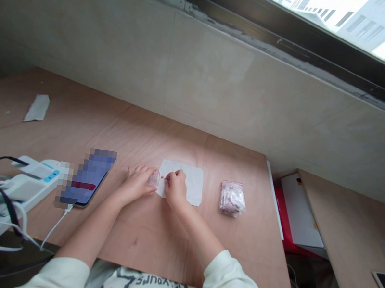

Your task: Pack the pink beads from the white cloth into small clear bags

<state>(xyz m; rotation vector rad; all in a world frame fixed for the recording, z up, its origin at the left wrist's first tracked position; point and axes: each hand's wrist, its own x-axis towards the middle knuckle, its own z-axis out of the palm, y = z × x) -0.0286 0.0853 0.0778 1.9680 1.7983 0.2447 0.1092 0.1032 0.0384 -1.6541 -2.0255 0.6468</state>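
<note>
My left hand is closed at the fingertips on a small clear plastic piece with a pinkish edge, at the left edge of a white sheet of paper. Whether the plastic is a little bag or a cup I cannot make out. Over the middle of the sheet, my right hand pinches something tiny and dark reddish, mostly hidden by the fingers. Between the two hands lies a small red speck. To the right of the paper rests a clear zip bag with white and reddish contents.
Left of my hands lies a phone plugged into a white cable. Beyond it is a white power strip with tangled cords. A paper scrap lies at the back left. A second table stands right, past a gap.
</note>
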